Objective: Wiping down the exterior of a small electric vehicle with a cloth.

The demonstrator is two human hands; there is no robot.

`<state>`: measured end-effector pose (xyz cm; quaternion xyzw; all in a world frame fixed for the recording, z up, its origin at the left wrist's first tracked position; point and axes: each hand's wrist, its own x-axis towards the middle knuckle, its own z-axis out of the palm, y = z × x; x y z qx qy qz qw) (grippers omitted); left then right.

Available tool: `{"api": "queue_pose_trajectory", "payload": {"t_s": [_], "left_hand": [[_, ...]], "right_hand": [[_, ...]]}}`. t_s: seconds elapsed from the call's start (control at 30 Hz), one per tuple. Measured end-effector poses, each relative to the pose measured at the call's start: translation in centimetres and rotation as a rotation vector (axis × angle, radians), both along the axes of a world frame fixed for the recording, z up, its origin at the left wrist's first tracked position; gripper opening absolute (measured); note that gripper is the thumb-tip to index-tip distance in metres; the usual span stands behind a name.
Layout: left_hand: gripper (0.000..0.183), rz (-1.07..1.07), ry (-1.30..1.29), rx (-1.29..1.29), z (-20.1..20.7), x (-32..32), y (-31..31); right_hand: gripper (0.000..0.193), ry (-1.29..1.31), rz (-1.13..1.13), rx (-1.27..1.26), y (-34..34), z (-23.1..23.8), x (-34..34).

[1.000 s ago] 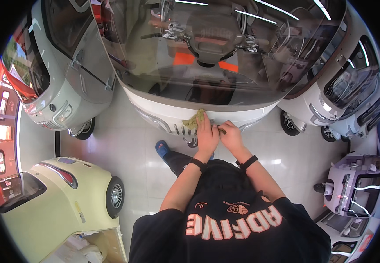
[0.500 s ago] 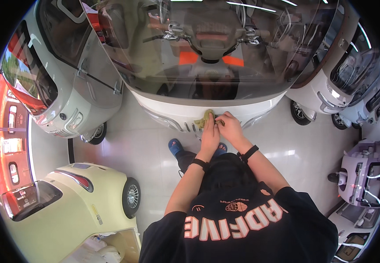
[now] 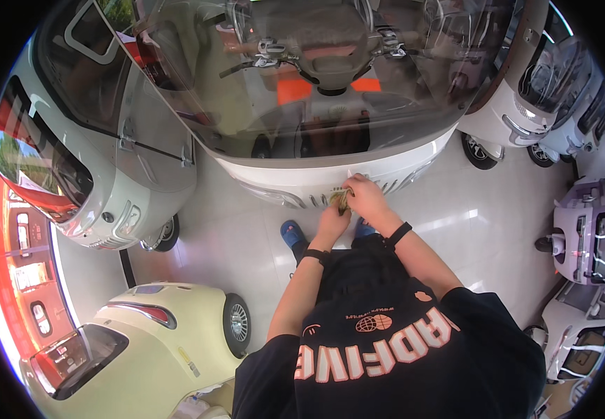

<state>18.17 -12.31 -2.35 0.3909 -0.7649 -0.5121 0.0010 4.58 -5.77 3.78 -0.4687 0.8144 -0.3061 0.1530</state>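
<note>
A crumpled yellow-green cloth (image 3: 339, 201) is bunched up between my two hands, just in front of the white front panel (image 3: 274, 179) of a small enclosed vehicle. My left hand (image 3: 332, 221) is closed around its lower part. The fingers of my right hand (image 3: 367, 197) are bent and pinch the cloth's right side, partly hidden by the hand itself. Behind the hands, the panel has dark slots and a small row of raised marks. Above it rises the vehicle's large windshield (image 3: 330, 143), with handlebars (image 3: 330, 63) showing through the glass.
A grey vehicle (image 3: 128, 167) stands at left, a pale yellow one (image 3: 177, 349) at lower left. More small vehicles line the right, among them a white one (image 3: 501, 115) and a lilac one (image 3: 575, 230). Below my hands are my blue slippers (image 3: 292, 234) on the glossy tiled floor (image 3: 456, 230).
My left hand has come down off the panel with the cloth, from lying stretched over it to gripping it. The right hand now holds the cloth too. The view has shifted slightly.
</note>
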Motion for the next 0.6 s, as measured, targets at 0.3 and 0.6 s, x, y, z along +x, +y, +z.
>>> {"api": "queue_pose_trajectory", "payload": {"t_s": [0.3, 0.6], "left_hand": [[0.036, 0.321, 0.221, -0.075, 5.0, 0.8, -3.0], [0.07, 0.37, 0.389, 0.049, 5.9, 0.1, -3.6]], "right_hand": [[0.026, 0.037, -0.08, -0.169, -1.6, 1.3, 1.0], [0.064, -0.226, 0.325, -0.213, -1.4, 1.5, 0.0]]}}
